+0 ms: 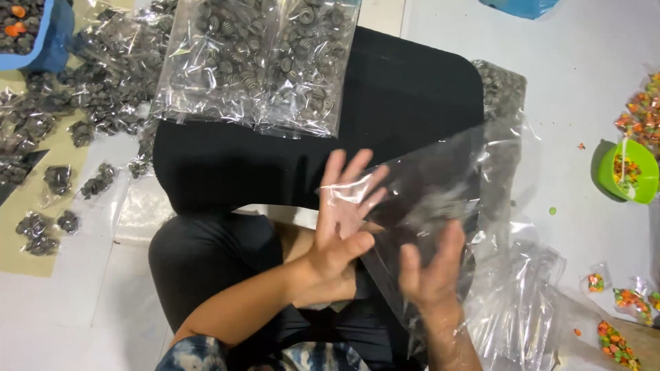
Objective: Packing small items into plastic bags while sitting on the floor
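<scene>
Hands rub an empty clear plastic bag point(440, 185) above the lap: left hand point(344, 220) flat with fingers spread, right hand point(430, 271) beneath it. Bag looks light, slippery, limp; grip its edge.

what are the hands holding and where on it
An empty clear plastic bag, pressed between the two hands at its near end: left hand flat on its left edge, right hand under the lower part.

Left hand point(342, 218) flat, fingers spread, palm against right hand point(432, 269), both raised, forearms converging.
</scene>
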